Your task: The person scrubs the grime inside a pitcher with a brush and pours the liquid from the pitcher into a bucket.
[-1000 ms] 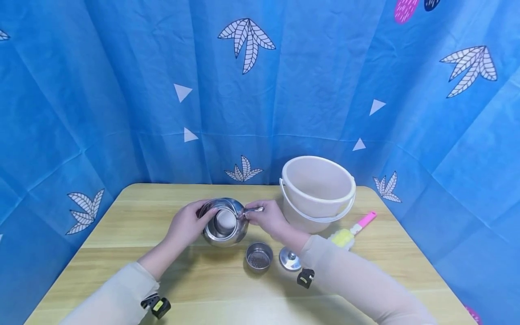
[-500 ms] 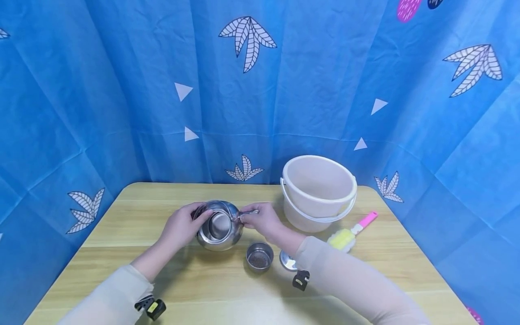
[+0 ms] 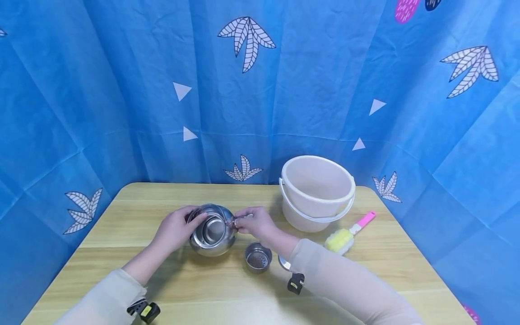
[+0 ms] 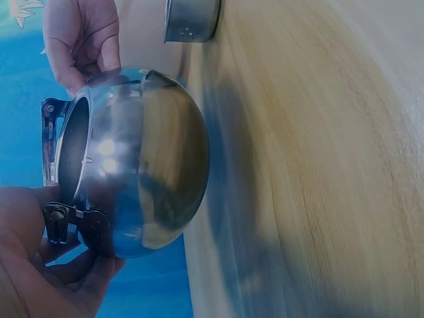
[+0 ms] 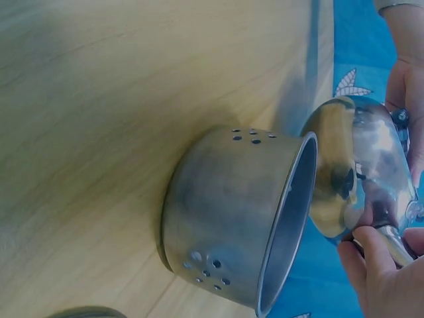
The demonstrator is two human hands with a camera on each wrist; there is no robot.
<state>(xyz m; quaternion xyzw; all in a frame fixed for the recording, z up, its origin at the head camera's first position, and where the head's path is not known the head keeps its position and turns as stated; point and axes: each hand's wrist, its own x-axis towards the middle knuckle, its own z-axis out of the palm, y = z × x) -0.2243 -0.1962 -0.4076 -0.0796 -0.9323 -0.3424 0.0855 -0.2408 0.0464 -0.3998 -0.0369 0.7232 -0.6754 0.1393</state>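
A shiny stainless-steel teapot (image 3: 217,247) is held between both hands at the middle left of the table, its uncovered mouth towards me. My left hand (image 3: 175,229) grips its left side, thumb over the rim, by a handle hinge (image 4: 58,215). On the other side my right hand (image 3: 258,224) pinches the spout (image 5: 396,246). Whether the pot's base touches the table cannot be told. A perforated steel infuser basket (image 3: 257,258) stands upright just right of the pot, large in the right wrist view. The metal lid (image 3: 283,262) lies partly hidden behind my right forearm.
At the back right stands a white bucket (image 3: 302,215) with its handle hanging down in front. A yellow sponge brush (image 3: 340,240) with a pink handle lies right of it, its head close to my right sleeve. Blue curtains (image 3: 154,158) surround the wooden table (image 3: 227,298).
Both hands have carried the teapot left and a little towards me. My right forearm has shifted left too, covering more of the lid. The basket, bucket and brush stay put.
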